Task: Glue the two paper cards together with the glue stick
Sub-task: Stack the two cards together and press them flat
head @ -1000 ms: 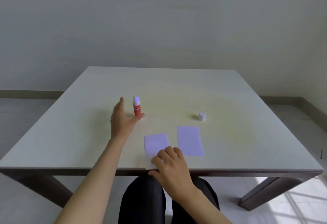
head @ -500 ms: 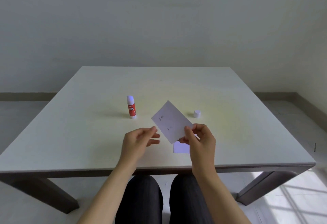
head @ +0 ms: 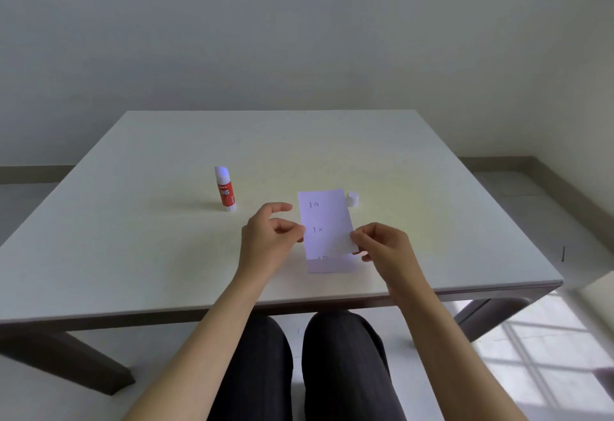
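The right hand (head: pixel 382 248) pinches the lower right edge of a paper card (head: pixel 327 221) and holds it up above the counter (head: pixel 133 238), while the left hand (head: pixel 269 238), fingers loosely curled, touches the card's left edge. The second card (head: pixel 332 266) lies flat between and just below both hands. The uncapped glue stick (head: pixel 226 189) stands upright beyond the left hand, and its cap (head: pixel 353 198) sits beyond the right hand.

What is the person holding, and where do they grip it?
A paper card, pinched at its lower right edge by the right hand. The left hand touches its left edge; whether it grips cannot be told.
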{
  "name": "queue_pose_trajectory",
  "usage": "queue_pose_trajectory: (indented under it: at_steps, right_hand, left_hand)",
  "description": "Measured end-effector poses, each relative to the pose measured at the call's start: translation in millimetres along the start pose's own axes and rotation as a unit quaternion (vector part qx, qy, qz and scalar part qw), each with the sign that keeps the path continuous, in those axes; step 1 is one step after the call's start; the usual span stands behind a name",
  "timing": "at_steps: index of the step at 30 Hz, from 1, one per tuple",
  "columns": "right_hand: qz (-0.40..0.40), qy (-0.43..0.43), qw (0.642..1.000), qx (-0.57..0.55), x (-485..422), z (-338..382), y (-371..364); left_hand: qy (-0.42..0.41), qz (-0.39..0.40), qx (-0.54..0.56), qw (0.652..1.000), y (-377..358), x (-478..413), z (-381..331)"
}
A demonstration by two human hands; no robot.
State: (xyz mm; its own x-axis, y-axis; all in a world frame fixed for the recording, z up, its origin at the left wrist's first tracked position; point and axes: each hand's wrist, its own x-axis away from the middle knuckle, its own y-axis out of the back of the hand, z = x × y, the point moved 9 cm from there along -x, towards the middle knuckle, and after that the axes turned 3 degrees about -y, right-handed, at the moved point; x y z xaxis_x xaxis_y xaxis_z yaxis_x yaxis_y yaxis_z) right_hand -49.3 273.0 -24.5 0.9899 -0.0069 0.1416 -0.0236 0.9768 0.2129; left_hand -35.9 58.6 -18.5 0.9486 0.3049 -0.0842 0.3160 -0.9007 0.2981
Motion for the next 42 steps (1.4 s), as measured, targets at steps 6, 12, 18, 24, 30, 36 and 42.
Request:
queue_pose_trajectory:
  at_steps: [6, 12, 18, 24, 30, 36, 42]
  right_hand:
    - [-0.033, 0.001, 0.985, 0.171, -5.6, -12.6, 3.8]
    - [-0.038, 0.000, 0.966, 0.254, -3.8, -13.8, 0.9]
    - [-0.036, 0.010, 0.961, 0.274, -6.2, -15.6, 0.0]
    - [-0.051, 0.023, 0.959, 0.277, -8.2, -19.6, 0.0]
    - [-0.091, 0.055, 0.935, 0.337, -8.8, -23.7, -2.3]
    - [-0.092, 0.095, 0.926, 0.354, -7.6, -23.3, -5.2]
    - [-0.029, 0.172, 0.838, 0.516, 3.2, -26.1, -31.8]
  left_hand:
    - [-0.022, 0.006, -0.107, 0.994, -10.0, -2.4, 9.5]
    - [-0.021, 0.012, -0.131, 0.991, -13.0, -5.5, 17.7]
    - [-0.024, 0.018, -0.143, 0.989, -16.9, -7.7, 20.4]
    - [-0.024, 0.022, -0.155, 0.987, -19.9, -7.7, 22.5]
    - [-0.068, 0.010, -0.213, 0.975, -24.4, -7.4, 16.7]
    - [-0.153, 0.010, -0.288, 0.945, -33.7, -1.6, -1.2]
    - [-0.203, 0.207, -0.428, 0.856, -54.5, -10.7, 13.9]
